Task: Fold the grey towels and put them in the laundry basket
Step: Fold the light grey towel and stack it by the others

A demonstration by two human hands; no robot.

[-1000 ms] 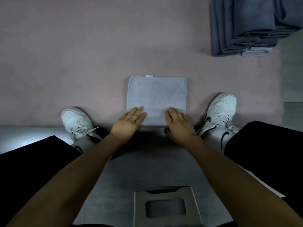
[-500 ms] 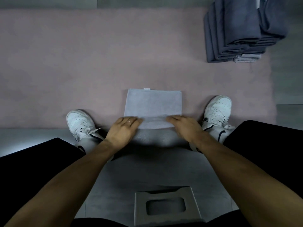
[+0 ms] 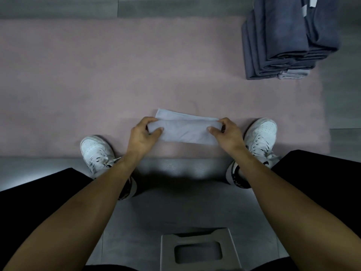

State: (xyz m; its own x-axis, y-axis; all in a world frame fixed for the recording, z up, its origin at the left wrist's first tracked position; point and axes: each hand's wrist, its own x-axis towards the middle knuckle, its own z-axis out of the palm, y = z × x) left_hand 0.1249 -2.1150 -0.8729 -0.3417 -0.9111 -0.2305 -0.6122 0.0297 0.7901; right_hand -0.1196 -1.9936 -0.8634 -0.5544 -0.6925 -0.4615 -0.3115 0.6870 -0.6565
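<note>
A light grey towel (image 3: 185, 132) lies on the pink rug between my feet, folded over into a narrow band. My left hand (image 3: 143, 134) pinches its left end, thumb on top and fingers curled behind the fold. At the right end, my right hand (image 3: 226, 132) pinches the towel the same way. The near half is turned up and over toward the far edge, a strip of which shows behind the fold. No laundry basket shows in the head view.
A stack of dark grey folded towels (image 3: 287, 40) stands at the far right on the pink rug (image 3: 97, 85). My white shoes (image 3: 95, 151) (image 3: 261, 133) flank the towel. A grey stool top with a handle slot (image 3: 197, 249) sits below me on the grey floor.
Both hands went from resting flat on the towel's near edge to gripping it, and carried that edge up and away, folding the square towel in half.
</note>
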